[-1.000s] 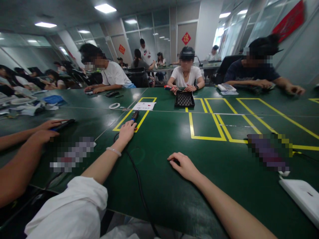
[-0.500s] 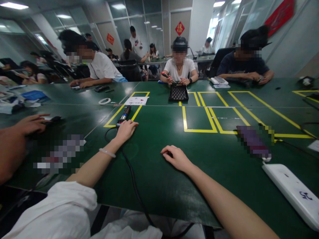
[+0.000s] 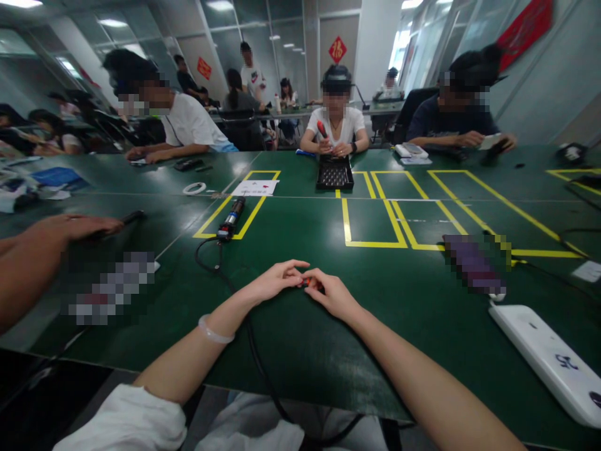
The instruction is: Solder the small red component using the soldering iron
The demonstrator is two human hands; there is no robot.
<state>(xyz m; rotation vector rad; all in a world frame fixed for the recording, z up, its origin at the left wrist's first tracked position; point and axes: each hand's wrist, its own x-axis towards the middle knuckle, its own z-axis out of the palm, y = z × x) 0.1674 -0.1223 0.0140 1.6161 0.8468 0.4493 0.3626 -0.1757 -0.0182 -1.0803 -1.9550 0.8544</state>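
Over the green table my left hand (image 3: 278,280) and my right hand (image 3: 332,293) meet at the fingertips. Between them is a small red piece (image 3: 306,282), mostly covered by the fingers, too small to name. The left thumb and fingers pinch it from the left, while the curled right fingers close on it from the other side. Beyond my left hand lies a black cylindrical tool (image 3: 231,217) with a cable (image 3: 253,351) that runs under my left wrist toward the table's front edge.
Yellow tape (image 3: 375,245) marks rectangles on the table (image 3: 291,351). A white power bank (image 3: 547,363) and a blurred purple item (image 3: 474,263) lie to the right. Opposite, a person works over a black tray (image 3: 334,185). Another person's hand (image 3: 89,227) reaches in from the left.
My left hand has left the black cylindrical tool and come right and nearer, bringing its fingertips to my right hand. The small red piece now shows between them. My right hand has barely moved.
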